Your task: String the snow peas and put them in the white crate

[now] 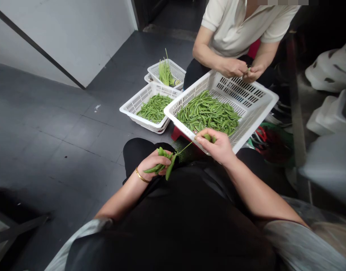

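Observation:
My left hand (150,162), with a gold bracelet at the wrist, is closed around several green pea pods (169,169). A thin green string (185,148) stretches from the tip of one of these pods to my right hand (220,146). The thumb and finger of that hand pinch the string, and a few more pods (208,137) sit in its curled fingers. Just beyond my right hand is a large white slatted basket (249,122), holding a heap of pea pods (209,113). It rests on something red, mostly hidden.
Across the basket a person in a light shirt (232,28) works at something small with both hands (242,71). A smaller white basket of pods (130,109) stands on the floor at left, before another with long green stalks (165,73). White containers (328,113) stand at right.

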The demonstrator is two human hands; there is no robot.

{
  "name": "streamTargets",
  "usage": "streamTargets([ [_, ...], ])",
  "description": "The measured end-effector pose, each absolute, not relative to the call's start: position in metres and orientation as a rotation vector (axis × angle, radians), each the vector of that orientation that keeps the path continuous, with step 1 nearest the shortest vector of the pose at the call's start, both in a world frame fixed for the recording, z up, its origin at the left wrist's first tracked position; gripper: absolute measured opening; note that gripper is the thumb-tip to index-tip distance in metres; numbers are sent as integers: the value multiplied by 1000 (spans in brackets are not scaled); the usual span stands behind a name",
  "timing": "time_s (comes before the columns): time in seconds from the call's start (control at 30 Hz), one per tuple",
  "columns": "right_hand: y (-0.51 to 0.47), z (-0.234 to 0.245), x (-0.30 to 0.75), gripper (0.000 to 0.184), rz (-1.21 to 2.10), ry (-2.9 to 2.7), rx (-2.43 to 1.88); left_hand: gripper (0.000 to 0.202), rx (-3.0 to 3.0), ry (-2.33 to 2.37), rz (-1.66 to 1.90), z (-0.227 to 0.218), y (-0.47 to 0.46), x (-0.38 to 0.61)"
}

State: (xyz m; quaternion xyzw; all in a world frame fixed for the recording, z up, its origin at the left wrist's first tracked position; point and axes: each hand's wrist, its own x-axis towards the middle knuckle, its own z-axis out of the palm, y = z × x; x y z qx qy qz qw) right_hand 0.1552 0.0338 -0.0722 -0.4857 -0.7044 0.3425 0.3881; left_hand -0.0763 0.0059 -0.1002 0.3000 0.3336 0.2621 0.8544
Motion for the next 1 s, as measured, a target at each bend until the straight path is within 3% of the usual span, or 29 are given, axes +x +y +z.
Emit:
streamTargets([
  [0.13, 25, -69, 143, 28, 470, -2370, -1044, 10, 633, 694, 520, -103, 6, -75],
  [0.27, 22, -69, 131, 14, 377, -2686, -814, 12, 688, 746, 519, -97, 6, -76],
  [0.4, 25, -66, 129, 14, 787, -2630, -712, 16, 1025, 899, 504, -77, 7, -81],
  [0.53, 23, -64, 120, 27, 1309, -2233, -703, 14, 1394, 869, 516, -65, 5, -77],
  [0.7, 19, -75, 121, 32, 1660, -1637, -968, 11, 957, 982, 1013, -77, 5, -72],
  [0.9, 26, -79, 156, 29, 1364, -1990, -1217, 15, 528, 1011, 1297, -104, 44, -110],
  [1.0, 25, -81, 155, 51, 1051, -2453, -1458, 18, 447, 1178, 1230, -111, 93, -133],
])
